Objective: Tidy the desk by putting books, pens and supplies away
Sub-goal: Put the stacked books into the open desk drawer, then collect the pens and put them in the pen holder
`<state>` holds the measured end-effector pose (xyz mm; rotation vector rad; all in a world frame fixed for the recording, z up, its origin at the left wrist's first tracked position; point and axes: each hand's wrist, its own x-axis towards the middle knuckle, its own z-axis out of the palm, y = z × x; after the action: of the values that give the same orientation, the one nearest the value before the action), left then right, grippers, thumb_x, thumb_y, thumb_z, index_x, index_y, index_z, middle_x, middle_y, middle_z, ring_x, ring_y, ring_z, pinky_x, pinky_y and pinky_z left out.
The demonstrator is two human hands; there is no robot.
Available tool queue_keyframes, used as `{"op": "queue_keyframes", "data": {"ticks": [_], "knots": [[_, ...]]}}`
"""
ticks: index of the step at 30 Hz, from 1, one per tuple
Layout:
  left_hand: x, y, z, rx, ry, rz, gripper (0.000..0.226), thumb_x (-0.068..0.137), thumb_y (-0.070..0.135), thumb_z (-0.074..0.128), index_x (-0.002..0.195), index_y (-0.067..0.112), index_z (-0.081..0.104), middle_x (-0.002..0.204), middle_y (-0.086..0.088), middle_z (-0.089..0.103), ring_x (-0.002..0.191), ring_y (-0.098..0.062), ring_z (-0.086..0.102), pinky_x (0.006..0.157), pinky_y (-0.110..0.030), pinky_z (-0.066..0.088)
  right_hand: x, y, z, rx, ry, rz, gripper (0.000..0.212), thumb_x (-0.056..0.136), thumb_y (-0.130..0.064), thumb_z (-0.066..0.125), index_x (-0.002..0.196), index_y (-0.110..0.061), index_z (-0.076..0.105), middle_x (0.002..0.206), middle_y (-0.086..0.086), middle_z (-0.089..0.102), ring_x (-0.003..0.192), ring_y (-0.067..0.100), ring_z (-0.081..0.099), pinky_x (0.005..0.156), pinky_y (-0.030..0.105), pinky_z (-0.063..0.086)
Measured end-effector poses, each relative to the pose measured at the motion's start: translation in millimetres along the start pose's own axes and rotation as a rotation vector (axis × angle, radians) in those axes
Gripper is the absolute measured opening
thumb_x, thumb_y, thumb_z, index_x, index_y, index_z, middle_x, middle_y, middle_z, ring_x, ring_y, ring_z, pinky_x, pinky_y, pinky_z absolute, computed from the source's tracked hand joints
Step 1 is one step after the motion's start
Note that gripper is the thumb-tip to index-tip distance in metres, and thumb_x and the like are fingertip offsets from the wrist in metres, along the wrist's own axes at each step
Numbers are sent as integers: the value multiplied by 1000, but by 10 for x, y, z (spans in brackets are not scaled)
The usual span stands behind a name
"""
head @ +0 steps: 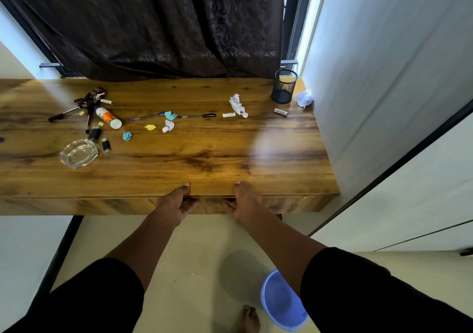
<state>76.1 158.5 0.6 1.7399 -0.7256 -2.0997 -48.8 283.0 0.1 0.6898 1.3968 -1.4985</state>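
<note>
Both hands gripped the front edge of the brown wooden worktop (204, 158), left hand (174, 201) and right hand (245, 199), thumbs on top, fingers curled under; probably a drawer was being opened. Next needed a straight pull. The black ballpoint pen (197, 115) lay at 12 o'clock, its long axis 9-to-3.

Pens (197, 115) lie mid-desk (179, 163); ashtray (78, 153) front-left; mesh holder (284, 86) back-right; bucket (281, 302) on floor.

Pens (197, 115) lie flat across the wooden desk (204, 158) — crumpled papers (238, 105) scattered among them.
</note>
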Motion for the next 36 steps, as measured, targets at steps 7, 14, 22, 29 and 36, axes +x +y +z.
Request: {"op": "queue_keyframes", "data": {"ticks": [7, 14, 22, 29, 36], "knots": [[-5, -38, 144, 0, 42, 1, 50, 96, 16, 70, 134, -8, 47, 127, -28, 63, 117, -40, 65, 78, -44, 56, 73, 71, 14, 56, 51, -10, 52, 87, -33, 80, 127, -16, 51, 114, 13, 60, 96, 32, 68, 60, 43, 64], [37, 0, 104, -1, 51, 0, 52, 94, 14, 72, 136, -4, 47, 127, -27, 65, 109, -38, 67, 63, -44, 56, 47, 38, 3, 63, 58, 1, 51, 87, -35, 81, 116, -18, 42, 119, 12, 57, 99, 33, 68, 62, 40, 64], [-131, -189, -43, 422, 23, 115, 56, 96, 52, 63, 113, -1, 62, 81, -27, 75, 77, -38, 75, 57, -42, 62, -83, 148, -168, -474, -237, 21, 52, 95, -49, 64, 120, -4, 61, 100, 19, 73, 79, 29, 72, 66, 37, 61], [-233, 161, 77, 1250, 290, 753, 48, 87, 65, 58, 94, 19, 73, 87, 1, 74, 80, -22, 68, 71, -32, 54, -400, -147, 135, -901, -308, -313, 19, 103, -34, 55, 103, -15, 60, 107, 9, 70, 86, 21, 66, 64, 27, 49], [18, 639, 175, 1686, 47, 970, 71, 78, 66, 68, 139, 40, 44, 150, 7, 44, 138, -23, 43, 109, -47, 44, -69, -569, 471, -1569, -81, -1024, 40, 84, -42, 71, 119, -25, 62, 122, 3, 65, 115, 26, 60, 94, 43, 54]]}}
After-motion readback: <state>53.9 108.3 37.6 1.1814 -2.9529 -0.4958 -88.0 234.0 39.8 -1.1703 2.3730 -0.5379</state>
